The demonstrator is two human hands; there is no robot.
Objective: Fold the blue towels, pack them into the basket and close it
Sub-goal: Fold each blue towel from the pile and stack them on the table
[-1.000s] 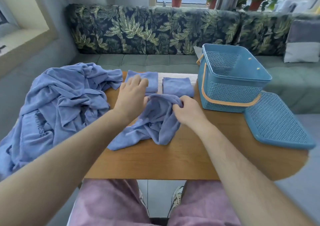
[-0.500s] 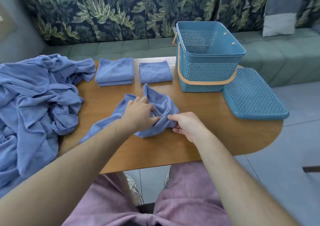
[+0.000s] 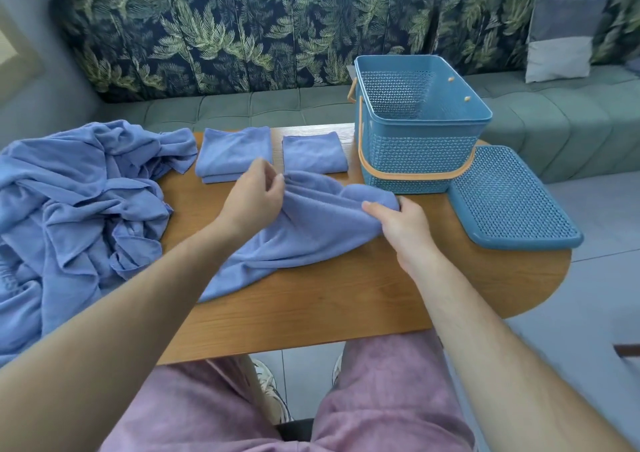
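A loose blue towel [image 3: 304, 233] lies stretched across the middle of the wooden table [image 3: 346, 306]. My left hand [image 3: 252, 202] pinches its upper left edge. My right hand [image 3: 401, 223] grips its bunched right end. Two folded blue towels sit behind: a stacked one [image 3: 233, 155] and a single one [image 3: 313, 153]. The blue perforated basket [image 3: 415, 122] stands open and empty at the back right, its tan handle lowered. Its lid [image 3: 509, 195] lies flat beside it on the right.
A big heap of unfolded blue towels [image 3: 79, 209] covers the table's left end and hangs over the edge. A leaf-print sofa [image 3: 242, 46] runs behind the table, with a grey cushion [image 3: 561, 32] at its right.
Both hands have moved apart, pulling the crumpled towel out wider across the table. The camera has tilted and shifted, so the basket and lid sit further right.
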